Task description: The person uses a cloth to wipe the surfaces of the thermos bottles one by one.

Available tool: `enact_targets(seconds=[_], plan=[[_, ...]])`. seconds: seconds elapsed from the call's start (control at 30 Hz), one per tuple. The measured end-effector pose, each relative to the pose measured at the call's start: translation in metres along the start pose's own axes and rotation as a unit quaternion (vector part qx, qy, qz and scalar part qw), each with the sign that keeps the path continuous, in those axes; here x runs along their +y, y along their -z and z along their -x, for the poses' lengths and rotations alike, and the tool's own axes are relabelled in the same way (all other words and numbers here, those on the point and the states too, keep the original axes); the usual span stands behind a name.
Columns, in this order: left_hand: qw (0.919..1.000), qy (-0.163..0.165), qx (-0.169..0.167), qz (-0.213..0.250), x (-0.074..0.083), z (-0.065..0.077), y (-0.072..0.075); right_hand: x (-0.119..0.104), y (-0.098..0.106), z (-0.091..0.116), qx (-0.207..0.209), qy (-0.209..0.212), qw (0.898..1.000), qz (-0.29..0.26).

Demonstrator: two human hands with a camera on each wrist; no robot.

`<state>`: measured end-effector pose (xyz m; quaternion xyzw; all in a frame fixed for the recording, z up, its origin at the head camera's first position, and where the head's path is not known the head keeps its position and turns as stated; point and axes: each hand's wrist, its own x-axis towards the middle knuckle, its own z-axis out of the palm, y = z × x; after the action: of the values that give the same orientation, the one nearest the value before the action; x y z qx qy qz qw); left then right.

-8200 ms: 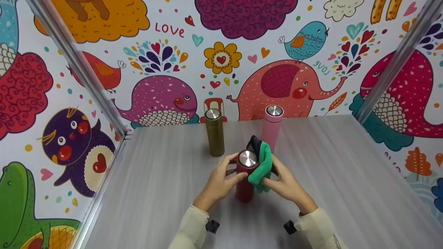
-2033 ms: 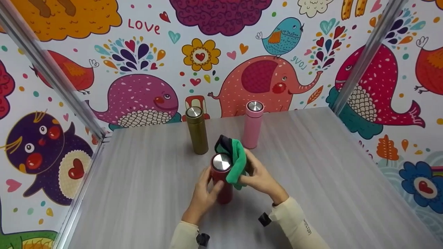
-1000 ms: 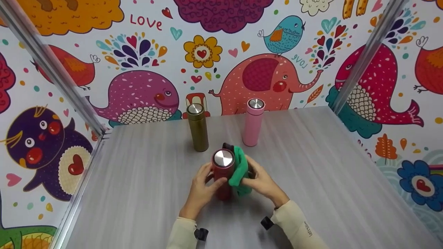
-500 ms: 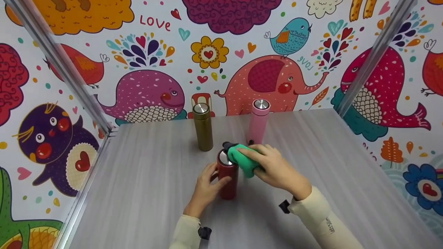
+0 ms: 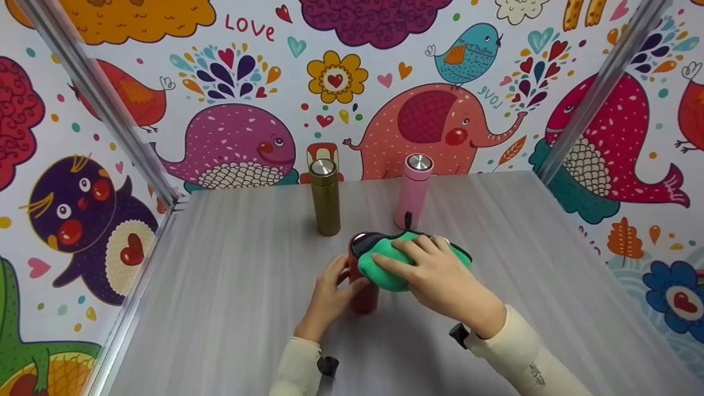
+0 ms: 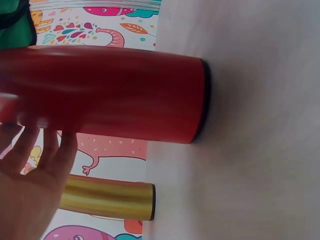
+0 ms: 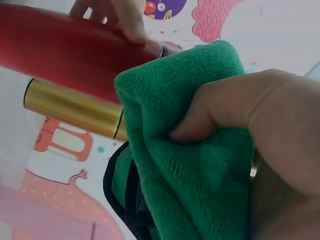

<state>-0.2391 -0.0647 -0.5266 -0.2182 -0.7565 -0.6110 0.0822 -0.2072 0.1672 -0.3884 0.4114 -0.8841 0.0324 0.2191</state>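
Observation:
A red thermos bottle (image 5: 364, 300) stands upright on the table, and my left hand (image 5: 330, 294) grips its upper side with thumb and fingers. In the left wrist view the red body (image 6: 110, 92) lies across the picture, its dark base rim at the tabletop. My right hand (image 5: 448, 275) holds a folded green cloth (image 5: 388, 275) with black edging over the bottle's top right, hiding most of the steel lid. Seen from the right wrist, the thumb presses into the plush cloth (image 7: 180, 165), which overlaps the bottle near its neck.
Behind stand a gold thermos bottle (image 5: 326, 209) and a pink thermos bottle (image 5: 413, 195), both upright with steel lids. The grey table (image 5: 231, 275) is bounded by cartoon-printed walls and metal corner posts (image 5: 104, 104).
My right hand has swung from the red bottle's right side up over its lid, bringing the cloth along, palm now downward. The left hand keeps its hold. The camera view has shifted.

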Motion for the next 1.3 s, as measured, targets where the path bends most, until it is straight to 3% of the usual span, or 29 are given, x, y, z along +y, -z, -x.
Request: enact_targets(seconds=[0.2, 0.33, 0.6, 0.8, 0.97, 1.13, 1.3], plan=[[0.9997, -0.020, -0.013, 0.002, 0.000, -0.001, 0.003, -0.011, 0.003, -0.023, -0.015, 0.039, 0.998, 0.052], [0.9998, -0.013, -0.007, 0.015, 0.000, 0.000, 0.004, -0.014, 0.003, -0.042, -0.051, 0.054, 0.995, 0.059], [0.9999, -0.009, -0.013, -0.005, 0.001, -0.006, 0.001, 0.001, 0.014, -0.049, -0.120, -0.021, 0.992, 0.012], [1.0000, 0.008, -0.001, -0.006, -0.001, 0.001, 0.001, 0.004, 0.012, -0.041, -0.129, -0.044, 0.990, -0.020], [0.9997, 0.026, -0.001, 0.003, 0.001, 0.005, 0.000, 0.004, 0.018, -0.028, -0.124, -0.074, 0.990, 0.004], [0.9993, 0.036, 0.000, -0.005, 0.002, 0.004, 0.002, -0.001, 0.027, -0.021, -0.095, -0.025, 0.994, 0.042], [0.9998, 0.015, -0.010, -0.001, 0.001, 0.002, 0.003, -0.014, 0.029, -0.019, -0.086, 0.019, 0.995, 0.049]])
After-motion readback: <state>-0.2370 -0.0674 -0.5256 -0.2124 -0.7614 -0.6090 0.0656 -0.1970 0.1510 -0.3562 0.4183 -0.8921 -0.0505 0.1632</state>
